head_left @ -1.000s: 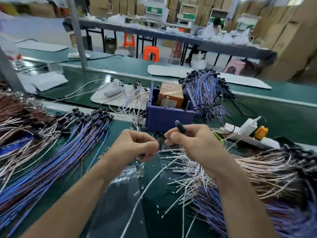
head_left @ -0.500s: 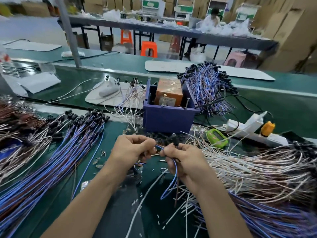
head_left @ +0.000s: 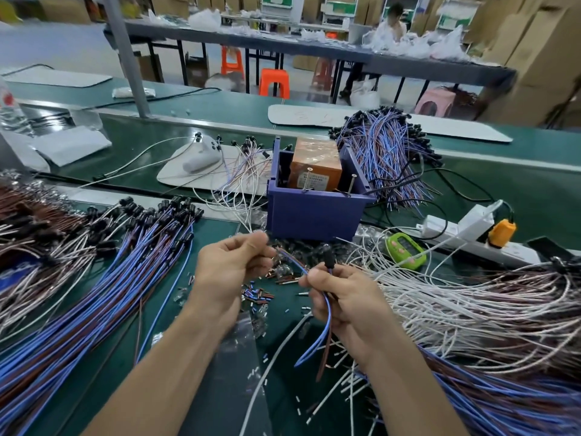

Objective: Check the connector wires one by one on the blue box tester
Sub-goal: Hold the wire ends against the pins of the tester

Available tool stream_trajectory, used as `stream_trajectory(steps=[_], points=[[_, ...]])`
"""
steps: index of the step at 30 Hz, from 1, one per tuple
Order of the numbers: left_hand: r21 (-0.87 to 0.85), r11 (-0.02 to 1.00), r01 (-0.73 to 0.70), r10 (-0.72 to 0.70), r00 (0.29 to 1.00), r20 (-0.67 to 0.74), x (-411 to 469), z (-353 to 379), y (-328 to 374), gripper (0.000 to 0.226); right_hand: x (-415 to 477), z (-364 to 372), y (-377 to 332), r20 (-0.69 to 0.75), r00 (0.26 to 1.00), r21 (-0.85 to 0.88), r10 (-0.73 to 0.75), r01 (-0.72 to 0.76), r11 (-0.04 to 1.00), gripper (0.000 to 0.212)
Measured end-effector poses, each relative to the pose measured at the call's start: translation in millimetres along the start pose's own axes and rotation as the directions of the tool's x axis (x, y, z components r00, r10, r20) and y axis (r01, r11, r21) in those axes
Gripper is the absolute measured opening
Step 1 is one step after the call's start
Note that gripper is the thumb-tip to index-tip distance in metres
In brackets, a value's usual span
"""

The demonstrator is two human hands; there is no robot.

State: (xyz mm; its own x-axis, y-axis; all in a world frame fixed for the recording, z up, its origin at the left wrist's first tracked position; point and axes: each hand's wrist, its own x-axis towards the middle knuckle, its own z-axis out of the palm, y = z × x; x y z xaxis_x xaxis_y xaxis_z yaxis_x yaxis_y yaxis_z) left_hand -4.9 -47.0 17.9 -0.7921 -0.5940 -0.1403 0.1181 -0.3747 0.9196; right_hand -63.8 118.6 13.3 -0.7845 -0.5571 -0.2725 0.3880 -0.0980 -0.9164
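Hands drawn apart, left hand [head_left: 231, 269] pinching connector wire [head_left: 328, 313] end, right hand [head_left: 345, 298] gripping below its black plug [head_left: 328, 258].

the light was bright and even, from overhead, with only faint shadows under my left hand [head_left: 229, 272] and right hand [head_left: 345, 297]. the green table [head_left: 518, 190] showed a pale sheen. the wire [head_left: 328, 313] i held was sharp; the far boxes [head_left: 550, 58] were blurred, and the post [head_left: 125, 55] leaned from distortion near the edge.
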Motion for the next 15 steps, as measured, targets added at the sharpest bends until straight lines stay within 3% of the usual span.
stream_trajectory(steps=[3,6,9,11,15], points=[[-0.042,0.999,0.006,-0.006,1.000,-0.007,2.7,-8.4,6.6,0.018,-3.2,-6.8,-0.6,-0.025,1.000,0.119,-0.005,0.008,0.993,0.034],[-0.002,0.999,0.051,-0.051,0.991,0.123,-5.0,-0.8,1.1,0.019,-3.4,-5.7,-1.3,-0.027,0.999,0.154,-0.018,0.022,0.988,0.028],[0.111,0.993,0.043,-0.071,0.964,0.255,-13.6,9.8,-7.2,0.020,-3.2,-1.7,-1.0,-0.021,1.000,0.136,-0.012,0.015,0.991,0.028],[0.171,0.985,0.008,-0.051,0.967,0.250,-13.6,12.9,-9.7,0.010,-4.3,-2.0,-0.6,-0.006,1.000,0.096,-0.017,0.018,0.995,0.032],[0.224,0.973,-0.049,0.002,0.979,0.205,-13.7,13.2,-10.1,0.011,-3.9,-2.3,1.6,-0.007,0.999,-0.035,-0.036,0.036,0.999,0.031]])
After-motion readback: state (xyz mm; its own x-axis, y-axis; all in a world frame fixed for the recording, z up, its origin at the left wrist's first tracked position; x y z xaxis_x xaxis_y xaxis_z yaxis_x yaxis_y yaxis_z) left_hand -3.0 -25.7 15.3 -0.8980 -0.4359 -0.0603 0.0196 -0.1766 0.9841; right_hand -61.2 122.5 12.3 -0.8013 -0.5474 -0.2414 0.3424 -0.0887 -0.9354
